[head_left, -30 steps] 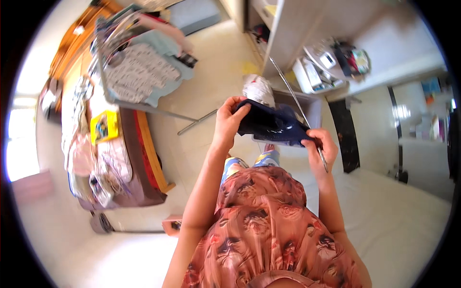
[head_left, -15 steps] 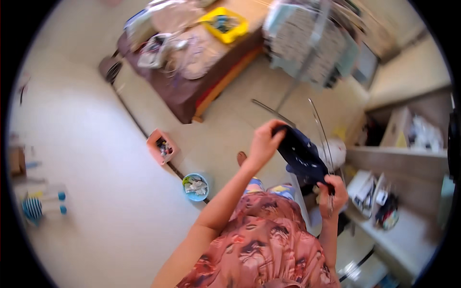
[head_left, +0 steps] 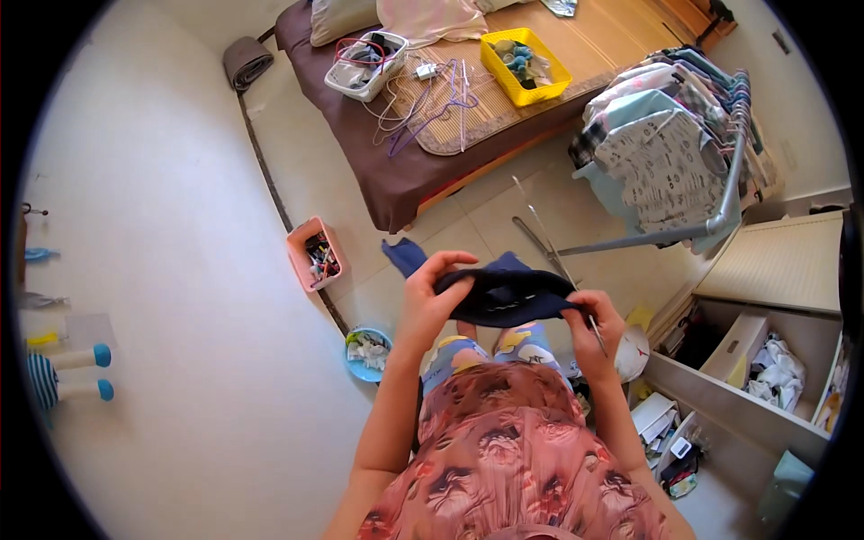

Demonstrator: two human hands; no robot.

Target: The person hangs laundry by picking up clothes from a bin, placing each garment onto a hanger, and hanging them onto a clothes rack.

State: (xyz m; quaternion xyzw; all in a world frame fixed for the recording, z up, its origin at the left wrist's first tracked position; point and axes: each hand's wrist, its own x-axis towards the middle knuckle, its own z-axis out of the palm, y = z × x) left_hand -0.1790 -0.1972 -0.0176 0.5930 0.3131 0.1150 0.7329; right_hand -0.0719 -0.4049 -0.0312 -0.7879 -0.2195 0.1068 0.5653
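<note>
A dark navy garment (head_left: 504, 301) is stretched out in front of my body, its wide opening facing up toward me. Two lighter blue ends stick out beyond it, and I cannot tell its exact kind. My left hand (head_left: 432, 301) grips the left end of the opening, thumb inside the edge. At the right end my right hand (head_left: 594, 333) pinches the edge. A thin metal rod (head_left: 540, 220), perhaps a hanger seen edge-on, runs slantwise through the right hand's fingers and out past the garment.
Ahead stands a bed (head_left: 360, 148) bearing a white basket (head_left: 364, 85), a yellow basket (head_left: 526, 67) and hangers (head_left: 432, 112). A clothes rack (head_left: 720, 216) full of garments is at the right, above open drawers (head_left: 720, 346). Left are a pink bin (head_left: 301, 261) and blue bin (head_left: 360, 369).
My hands and the garment have swung left and lie more level, with the opening turned up. The whole view has shifted, showing more of the bed and rack.
</note>
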